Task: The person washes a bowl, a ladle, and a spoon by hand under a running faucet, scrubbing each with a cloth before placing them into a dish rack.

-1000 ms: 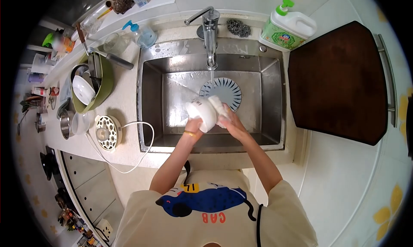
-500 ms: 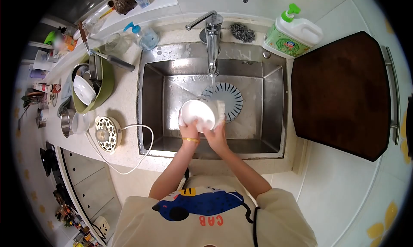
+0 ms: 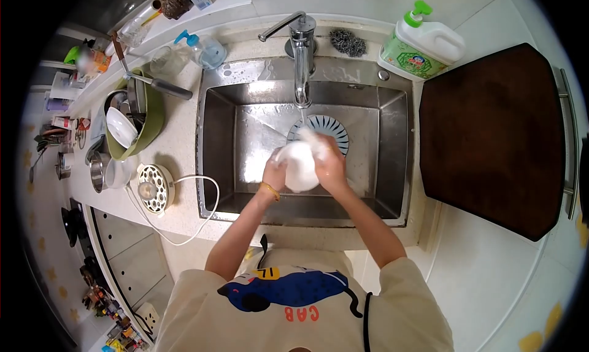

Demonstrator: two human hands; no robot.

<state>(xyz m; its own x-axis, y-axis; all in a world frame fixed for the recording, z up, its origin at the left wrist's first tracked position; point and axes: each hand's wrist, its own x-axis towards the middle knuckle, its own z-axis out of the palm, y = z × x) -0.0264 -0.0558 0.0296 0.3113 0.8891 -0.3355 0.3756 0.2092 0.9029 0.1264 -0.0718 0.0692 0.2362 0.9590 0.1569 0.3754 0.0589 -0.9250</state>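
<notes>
Over the sink (image 3: 211,143), my left hand (image 3: 275,174) is closed on the left side of a white bowl (image 3: 300,171). My right hand (image 3: 332,166) grips a soft white cloth (image 3: 314,141), blurred by motion, against the bowl's right side. Beneath them, a plate (image 3: 335,128) with dark blue stripes round its rim lies on the sink floor, partly hidden by the hands and cloth. A thin stream of water falls from the faucet (image 3: 302,76) toward the plate.
On the left counter are a green basin (image 3: 154,116) of dishes and a white corded appliance (image 3: 161,200) with a holed top. A blue-pump bottle (image 3: 211,52), a steel scrubber (image 3: 348,43) and a detergent jug (image 3: 423,48) line the back. A dark board (image 3: 494,143) stands right.
The bowl has turned, and its inside no longer faces me as plainly. My right hand and the cloth have moved up and right; my left hand has shifted slightly up.
</notes>
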